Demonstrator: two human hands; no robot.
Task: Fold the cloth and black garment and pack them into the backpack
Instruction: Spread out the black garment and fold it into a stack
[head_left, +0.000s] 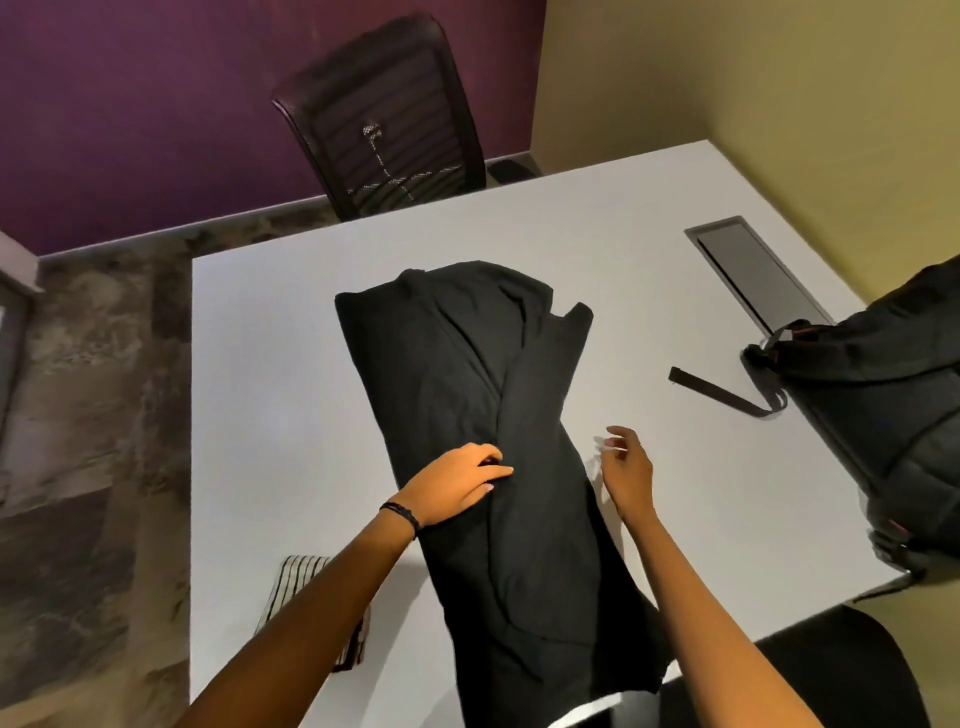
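Directly below the head camera, a long black fabric garment (467, 374), folded lengthwise into a narrow strip, is lying diagonally across a white rectangular table (291, 374). Its far end is reaching toward the middle of the table, and its near end is hanging over the near edge.

The person's left hand (457, 483) is resting on the garment about halfway along its length. Its fingers are lying fairly straight against the fabric, not wrapping around anything. A dark braided wristband (402, 514) is sitting on that wrist.

The right hand (628, 467) is hovering above the bare table just beside the garment's right edge. Its fingers are loosely curled and holding nothing.

A small cream cloth with dark stripes (298, 577) is lying near the table's near left corner, partly hidden under the left forearm.

A black backpack with red trim (872, 415) is sitting on the right edge of the table, well apart from the garment. One black strap (717, 389) is trailing from it across the tabletop.

A grey rectangular cable hatch (753, 270) is sitting in the table's far right area. A black mesh office chair (384, 119) is standing beyond the far edge, against a purple wall.
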